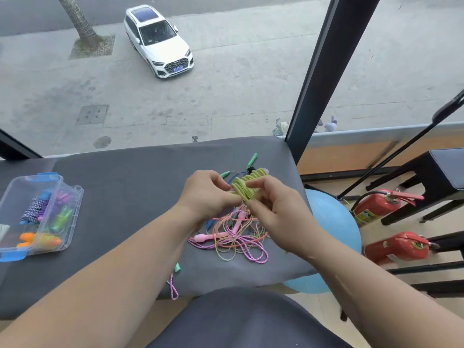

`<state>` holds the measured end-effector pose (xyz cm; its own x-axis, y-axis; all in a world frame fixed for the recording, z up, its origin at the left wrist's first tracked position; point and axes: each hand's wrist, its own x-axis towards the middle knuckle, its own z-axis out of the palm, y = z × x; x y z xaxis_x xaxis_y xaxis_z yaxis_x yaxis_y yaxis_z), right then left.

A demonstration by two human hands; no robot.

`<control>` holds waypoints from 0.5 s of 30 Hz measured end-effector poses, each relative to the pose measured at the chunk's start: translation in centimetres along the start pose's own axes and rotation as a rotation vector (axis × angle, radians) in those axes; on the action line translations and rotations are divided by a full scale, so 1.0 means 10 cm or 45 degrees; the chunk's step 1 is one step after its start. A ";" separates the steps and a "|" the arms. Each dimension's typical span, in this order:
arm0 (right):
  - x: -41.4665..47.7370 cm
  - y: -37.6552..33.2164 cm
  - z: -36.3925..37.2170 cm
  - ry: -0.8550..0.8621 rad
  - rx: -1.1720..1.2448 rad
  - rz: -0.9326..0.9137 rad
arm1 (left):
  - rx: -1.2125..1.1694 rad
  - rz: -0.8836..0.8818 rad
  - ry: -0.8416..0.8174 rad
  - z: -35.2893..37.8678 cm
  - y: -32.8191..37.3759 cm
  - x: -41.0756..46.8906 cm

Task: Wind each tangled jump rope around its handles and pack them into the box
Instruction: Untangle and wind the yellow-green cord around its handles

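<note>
1. Work piece. The person holds a yellow-green bundle (247,188), a rope already coiled many turns round its handles, in the air above the grey table (130,177), toward its right end. The bundle's long axis runs from lower left, at the left hand, to upper right, away from the person.

2. Hands. The left hand (208,194) has its fingers curled round the near end of the bundle. The right hand (273,214) pinches the coils between forefinger on top and thumb below. Whether a loose tail of cord remains to be tucked cannot be told; the fingers hide it.

3. Governing relation. The box (75,197), clear plastic with blue latches and its lid off, sits at the table's left end, well apart from both hands. It lies to the left of the bundle, so the left hand is the nearer one. The box's long axis runs away from the person, and the wound ropes already in it lie across that axis. In my judgement, the bundle will need a carry leftward and a turn to lie beside them.

4. Remaining stock. A tangled pile (236,234) of pink, orange and purple cord lies directly below the hands.

5. Writing.
- Car (158,38) outside the window: four-ring badge on the grille. The blue plate is too small to read.
- Extinguishers (376,207) on the floor to the right: labels not legible.
- Box and ropes: no lettering visible.
</note>
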<state>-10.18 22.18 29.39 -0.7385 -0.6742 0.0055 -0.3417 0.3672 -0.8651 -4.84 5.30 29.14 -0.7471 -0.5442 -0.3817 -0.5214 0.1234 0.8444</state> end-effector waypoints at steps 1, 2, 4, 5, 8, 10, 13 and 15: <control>-0.04 0.04 0.02 -0.003 0.033 0.021 | -0.122 -0.059 -0.035 -0.03 0.02 0.00; -0.07 0.06 0.02 -0.005 0.077 0.041 | -0.190 -0.103 -0.070 -0.05 0.03 -0.01; -0.12 0.09 0.01 0.017 0.151 0.030 | -0.221 -0.166 -0.125 -0.07 0.04 -0.03; -0.13 0.10 0.00 0.047 0.178 0.002 | -0.232 -0.195 -0.150 -0.07 0.04 -0.05; -0.14 0.10 0.00 0.150 0.233 -0.094 | -0.358 -0.268 -0.251 -0.03 0.05 -0.07; -0.12 0.08 0.01 0.223 0.227 -0.168 | -0.425 -0.293 -0.306 -0.01 0.11 -0.10; -0.07 0.03 -0.01 0.250 0.246 -0.263 | -0.354 -0.225 -0.282 -0.03 0.15 -0.09; -0.01 -0.02 -0.03 0.159 0.261 -0.266 | -0.074 -0.062 -0.229 0.00 0.15 -0.08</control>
<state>-10.20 22.36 29.76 -0.7347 -0.6329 0.2442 -0.3785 0.0837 -0.9218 -4.99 5.92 30.73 -0.7858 -0.3908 -0.4794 -0.5380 0.0496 0.8415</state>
